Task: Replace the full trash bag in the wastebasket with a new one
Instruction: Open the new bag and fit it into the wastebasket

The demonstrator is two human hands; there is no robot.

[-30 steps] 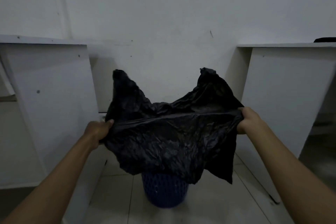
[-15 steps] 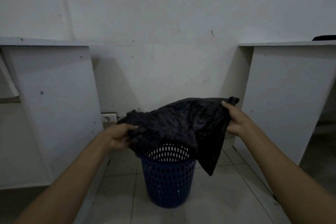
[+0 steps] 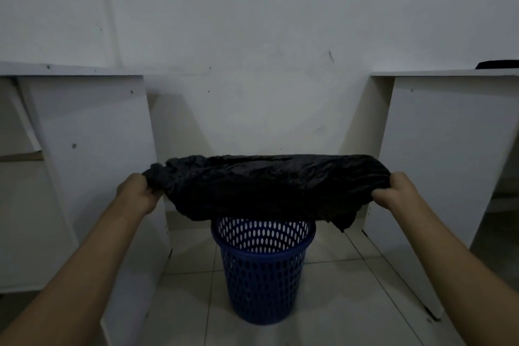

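While the blue perforated wastebasket [image 3: 262, 270] stood upright on the tiled floor [image 3: 337, 303] between two white desks, you held the black trash bag [image 3: 269, 185] stretched wide in the air just above its open rim. Your left hand [image 3: 137, 195] had its fingers curled round the bunched left end, and your right hand [image 3: 396, 191] gripped the right end in the same way. The bag's lower folds hung in front of the basket's far rim, and whether they touched it I could not tell.

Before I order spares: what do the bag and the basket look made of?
The black bag looks like thin plastic film: crinkled, faintly glossy, sagging between the hands. The blue basket looks like rigid moulded plastic, matte, with rows of oval holes.
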